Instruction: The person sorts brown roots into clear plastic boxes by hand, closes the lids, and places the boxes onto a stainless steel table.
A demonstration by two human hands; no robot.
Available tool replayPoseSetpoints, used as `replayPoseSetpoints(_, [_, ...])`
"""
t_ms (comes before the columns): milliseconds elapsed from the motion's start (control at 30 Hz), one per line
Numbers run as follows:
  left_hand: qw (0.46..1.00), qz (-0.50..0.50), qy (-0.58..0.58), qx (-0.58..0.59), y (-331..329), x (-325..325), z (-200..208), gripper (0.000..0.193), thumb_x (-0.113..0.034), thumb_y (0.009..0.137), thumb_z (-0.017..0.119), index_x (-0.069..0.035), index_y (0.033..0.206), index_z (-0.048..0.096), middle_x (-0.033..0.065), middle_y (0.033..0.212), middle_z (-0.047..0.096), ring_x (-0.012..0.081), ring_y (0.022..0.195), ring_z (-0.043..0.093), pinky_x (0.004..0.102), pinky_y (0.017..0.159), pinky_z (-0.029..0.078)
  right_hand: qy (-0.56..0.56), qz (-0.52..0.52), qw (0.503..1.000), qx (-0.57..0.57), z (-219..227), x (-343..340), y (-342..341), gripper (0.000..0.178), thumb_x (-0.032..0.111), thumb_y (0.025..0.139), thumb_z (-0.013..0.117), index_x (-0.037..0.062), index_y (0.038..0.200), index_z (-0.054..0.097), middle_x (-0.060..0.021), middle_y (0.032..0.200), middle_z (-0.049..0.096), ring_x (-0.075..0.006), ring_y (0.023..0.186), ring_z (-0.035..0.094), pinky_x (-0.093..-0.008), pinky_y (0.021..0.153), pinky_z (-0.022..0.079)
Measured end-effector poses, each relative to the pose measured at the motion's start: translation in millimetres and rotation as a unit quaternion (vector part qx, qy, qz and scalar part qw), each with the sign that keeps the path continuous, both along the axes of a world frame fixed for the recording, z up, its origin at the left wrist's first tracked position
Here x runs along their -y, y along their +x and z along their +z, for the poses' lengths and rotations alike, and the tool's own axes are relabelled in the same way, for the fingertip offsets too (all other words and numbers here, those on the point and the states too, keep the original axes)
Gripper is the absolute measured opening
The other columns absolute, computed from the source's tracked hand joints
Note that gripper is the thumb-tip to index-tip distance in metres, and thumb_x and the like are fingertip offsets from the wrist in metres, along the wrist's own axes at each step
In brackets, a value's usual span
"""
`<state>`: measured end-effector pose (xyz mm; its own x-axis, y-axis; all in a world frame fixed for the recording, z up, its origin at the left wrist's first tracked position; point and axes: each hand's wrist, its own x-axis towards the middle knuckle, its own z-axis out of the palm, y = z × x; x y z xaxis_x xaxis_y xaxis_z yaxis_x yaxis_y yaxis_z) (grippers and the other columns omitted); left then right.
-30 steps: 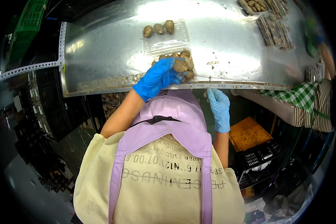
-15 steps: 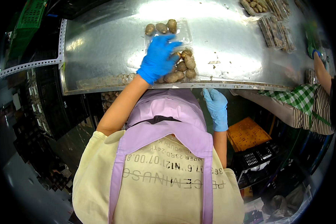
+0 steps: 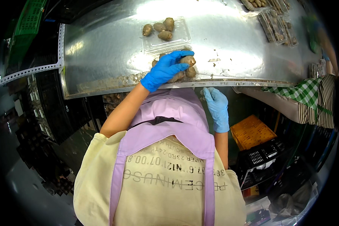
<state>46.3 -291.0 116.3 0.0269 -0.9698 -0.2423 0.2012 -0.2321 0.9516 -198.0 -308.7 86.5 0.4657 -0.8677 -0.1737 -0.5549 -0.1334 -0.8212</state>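
Observation:
My left hand [image 3: 164,70], in a dark blue glove, reaches over the near clear plastic tray at the table's front edge. Its thumb and fingers close round a brown taro [image 3: 188,60]. More taros [image 3: 190,72] lie under and beside that hand, partly hidden by it. Just beyond sits another clear plastic tray [image 3: 154,46], with several taros [image 3: 165,35] grouped toward its far left. My right hand [image 3: 217,104], gloved in lighter blue, hangs below the table edge with curled fingers; what they hold, if anything, I cannot make out.
Filled clear packs [image 3: 274,28] lie at the table's far right. Bits of dirt dot the metal table [image 3: 237,49]. Another person in a green checked apron [image 3: 303,96] stands at the right. Below are an orange crate [image 3: 252,132] and a black crate [image 3: 261,156].
Another taro now lies in the far tray. My left hand has drawn back toward the near tray's right side and closed on a taro. My right hand has barely moved.

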Motion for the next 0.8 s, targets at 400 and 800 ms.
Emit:
replayPoseSetpoints(400, [0.958,0.045,0.095,-0.268,-20.1,-10.8,13.0,0.048,-0.036,0.09,0.055,-0.007,0.128,0.045,0.0071,0.112,0.057,0.0172,0.098,0.057,0.0304,0.078,0.052,-0.008,-0.038,0.991,0.131,30.6,10.1,39.9,0.019,0.021,0.094,0.05,0.0045,0.098,0.059,-0.0081,0.066,0.061,-0.0174,0.057,0.058,-0.0295,0.056,0.046])
replayPoseSetpoints(800, [0.975,0.077,0.157,-0.134,-33.7,-16.9,-3.3,0.04,-0.022,0.09,0.059,-0.006,0.124,0.046,0.0064,0.103,0.058,0.0136,0.085,0.058,0.027,0.074,0.051,-0.049,0.04,0.998,0.028,35.2,12.1,48.9,0.027,0.032,0.094,0.048,0.0047,0.091,0.052,-0.0114,0.063,0.056,-0.0294,0.056,0.055,-0.0358,0.053,0.044])
